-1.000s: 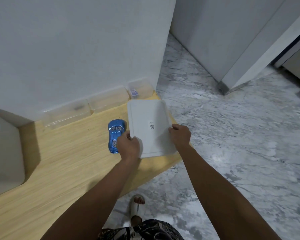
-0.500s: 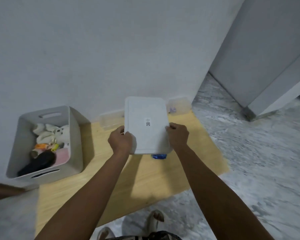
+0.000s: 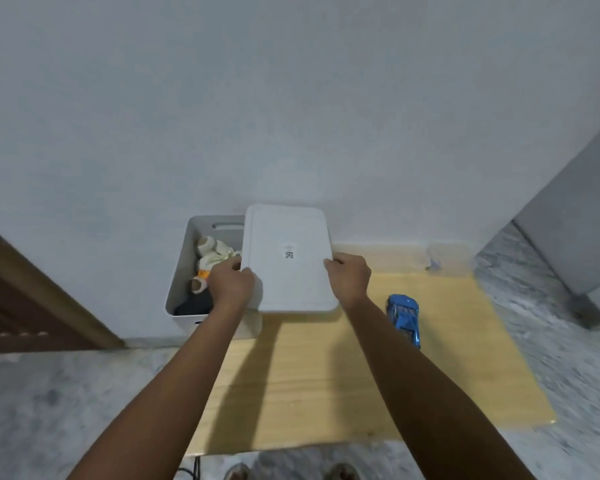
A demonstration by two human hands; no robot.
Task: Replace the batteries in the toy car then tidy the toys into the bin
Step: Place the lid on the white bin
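Marbled grey stone floor point(image 3: 32, 410) nearest, veined and glossy, under a pale wood-grain mat point(image 3: 326, 393) with straight edges. Bare forearms reaching up from six o'clock, well apart. Left hand point(image 3: 230, 285) curled round the left edge of a flat white plastic lid point(image 3: 288, 258), rounded at the corners, small printed code at centre; right hand point(image 3: 349, 276) gripping its right edge. Lid held above the mat, overlapping the right side of the bin. Glossy blue toy car point(image 3: 405, 315) on the mat at three o'clock of the lid, apart from both hands. Smooth grey bin point(image 3: 187, 258) at ten o'clock, slot handle in its far wall, soft cream plush toys point(image 3: 210, 254) inside. Clear plastic box point(image 3: 445, 256) at two o'clock, against the matte white wall point(image 3: 291, 98).
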